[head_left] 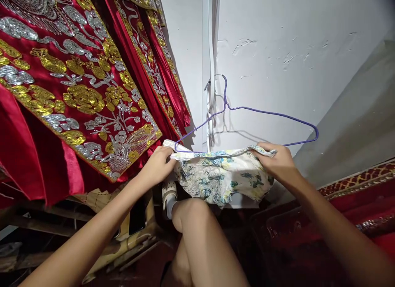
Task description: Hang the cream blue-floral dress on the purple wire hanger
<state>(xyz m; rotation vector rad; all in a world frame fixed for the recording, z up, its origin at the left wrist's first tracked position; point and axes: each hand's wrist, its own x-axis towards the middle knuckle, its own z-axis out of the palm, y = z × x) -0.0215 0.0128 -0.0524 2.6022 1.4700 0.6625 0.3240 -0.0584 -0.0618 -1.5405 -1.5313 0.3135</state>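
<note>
A pale wall (286,68) fills the upper middle and right, with bare room above the hanging work and to its right. On the left, a red embroidered cloth (83,85) closes in, its lower corner slanting down close to the near side of the work; red cloth with gold trim (358,180) edges the lower right. Bamboo furniture (126,241) stands at lower left, and the person's bent leg (200,233) rises just below the work.

The floral garment (222,176) is at the centre, in front of the wall, its long axis running left to right, its top edge nearly level and its body sagging downward. The purple hanger (226,103) lies crosswise too, hook up beside the white cables (212,52); what bears the hook is unclear. Its right corner juts past the garment, while its left corner shows in front of a white strip of the garment's top edge. Most of the lower bar is hidden.

Both arms reach forward, spread apart. The left hand (161,161) pinches the garment's left end, knuckles up; the right hand (276,157) grasps the right end with bent fingers. A light-coloured shoe (169,192) shows below the left hand.
</note>
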